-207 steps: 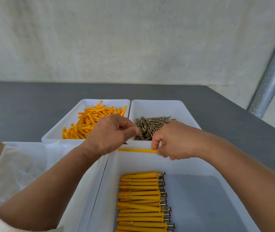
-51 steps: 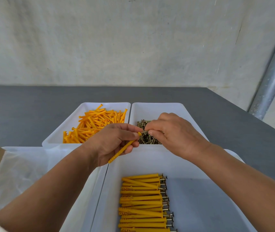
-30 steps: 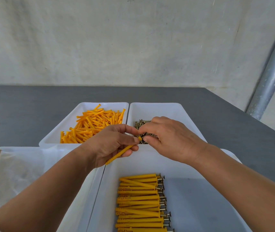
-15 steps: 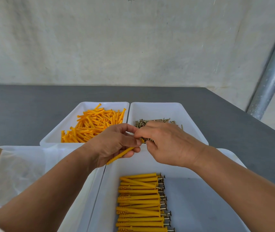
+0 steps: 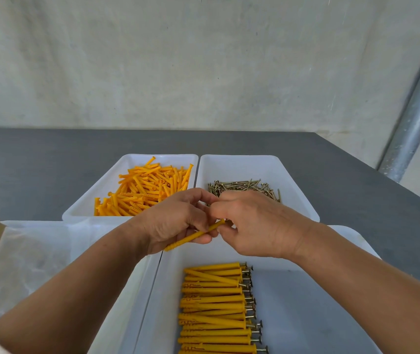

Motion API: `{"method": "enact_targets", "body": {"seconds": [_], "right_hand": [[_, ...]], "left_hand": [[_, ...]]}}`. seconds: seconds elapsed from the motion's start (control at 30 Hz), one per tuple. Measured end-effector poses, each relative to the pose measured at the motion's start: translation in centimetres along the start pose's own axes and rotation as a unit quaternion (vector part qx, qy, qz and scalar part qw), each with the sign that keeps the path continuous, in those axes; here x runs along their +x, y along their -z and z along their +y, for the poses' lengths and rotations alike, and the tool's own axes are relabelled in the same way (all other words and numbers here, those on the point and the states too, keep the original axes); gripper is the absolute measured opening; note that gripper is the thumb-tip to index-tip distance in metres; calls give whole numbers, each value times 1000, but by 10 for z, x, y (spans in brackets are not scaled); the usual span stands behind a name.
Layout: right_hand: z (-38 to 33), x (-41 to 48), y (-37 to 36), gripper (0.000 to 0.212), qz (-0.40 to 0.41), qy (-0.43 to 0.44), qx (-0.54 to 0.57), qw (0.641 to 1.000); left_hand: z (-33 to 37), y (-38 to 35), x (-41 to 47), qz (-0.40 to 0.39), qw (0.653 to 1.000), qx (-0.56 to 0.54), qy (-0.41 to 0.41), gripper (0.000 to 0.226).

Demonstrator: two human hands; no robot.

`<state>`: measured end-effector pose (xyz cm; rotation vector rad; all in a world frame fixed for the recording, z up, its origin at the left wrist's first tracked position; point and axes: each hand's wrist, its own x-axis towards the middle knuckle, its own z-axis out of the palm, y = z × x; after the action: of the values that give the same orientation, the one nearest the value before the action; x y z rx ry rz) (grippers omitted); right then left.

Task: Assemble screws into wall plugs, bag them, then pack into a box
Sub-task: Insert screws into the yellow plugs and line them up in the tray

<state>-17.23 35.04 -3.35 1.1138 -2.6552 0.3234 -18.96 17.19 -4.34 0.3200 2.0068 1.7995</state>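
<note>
Now my right hand has slid up against the wall plug my left hand grips over the far edge of the near tray. The screw it pinches is hidden, likely going in.

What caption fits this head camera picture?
Left hand holds a yellow plastic wall plug; right hand pinches at its tip.

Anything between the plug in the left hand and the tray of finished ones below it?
Nothing visible. The left hand holds the wall plug over the far rim of the near tray, whose floor right of the assembled row lies bare.
</note>
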Motion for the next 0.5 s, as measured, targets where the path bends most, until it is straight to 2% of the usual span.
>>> {"method": "enact_targets", "body": {"seconds": [0.17,0.37,0.5], "right_hand": [[-1,0,0,19,-23,-16,-8,1000],[-6,-3,5,21,-109,-76,2,991],[-5,-4,2,22,-194,-96,-68,974]], "left_hand": [[4,3,-2,3,1000,-27,6,53],[4,11,1,130,991,-35,-9,32],[3,14,3,191,981,-34,-19,28]]}}
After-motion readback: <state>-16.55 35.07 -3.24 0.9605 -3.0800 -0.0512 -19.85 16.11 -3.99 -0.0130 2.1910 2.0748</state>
